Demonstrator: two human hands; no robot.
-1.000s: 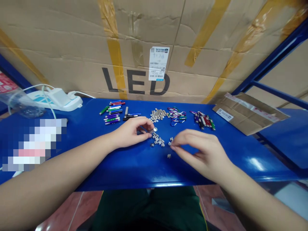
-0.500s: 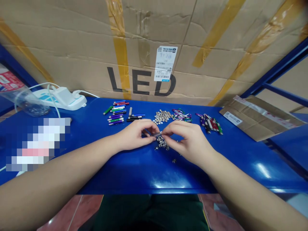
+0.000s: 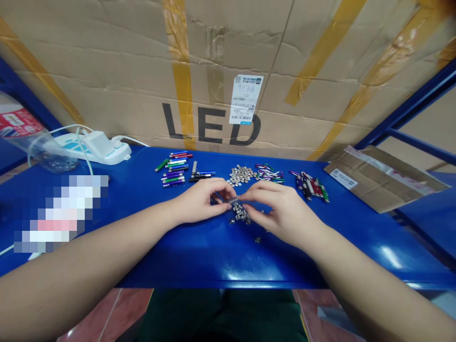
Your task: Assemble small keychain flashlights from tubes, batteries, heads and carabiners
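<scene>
My left hand [image 3: 204, 202] pinches a small grey metal tube [image 3: 233, 200], probably a mini flashlight body, between thumb and fingers. My right hand [image 3: 281, 209] has its index fingertip at the tube's right end, with the thumb parted below it. Under the fingertips lies a pile of small shiny metal end pieces [image 3: 241, 214], partly hidden by the hands; one loose piece [image 3: 258, 240] sits closer to me. Behind the hands are many button cells [image 3: 241, 175]. Coloured carabiner clips [image 3: 270, 174] are heaped to their right.
Coloured metal tubes [image 3: 174, 179] lie back left, with a few more [image 3: 203, 174] beside them. Small flashlights with clips [image 3: 310, 186] lie on the right by a flat cardboard box [image 3: 381, 178]. A power strip [image 3: 89, 148] and plastic bottle [image 3: 28, 128] stand left. A large carton [image 3: 213, 61] walls the back.
My right thumb has moved down and away from the index finger at the tube's end. My left hand keeps hold of the tube. The view has shifted slightly.
</scene>
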